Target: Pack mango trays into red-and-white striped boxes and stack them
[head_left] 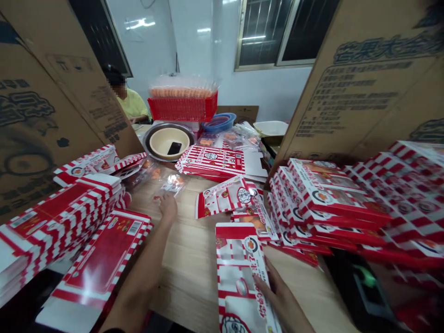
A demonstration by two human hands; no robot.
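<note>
My left hand (168,206) reaches forward over the table, its fingers closed at the near edge of a clear plastic packet (174,181) with orange pieces inside. Below, my right hand (274,286) grips the right side of a red-and-white striped carton (239,270) with cut-out windows. Another windowed carton (220,199) lies flat beyond it, overlapping a carton (255,219) that shows orange contents. More clear packets (152,172) sit just left of the one at my left hand.
Stacked cartons stand left (65,217) and right (322,189), before tall cardboard sheets (364,88). Flat cartons (211,159) lie behind. A cream basin (166,138) holds a phone. A red basket (183,107) contains packets. A person (133,104) sits at back left.
</note>
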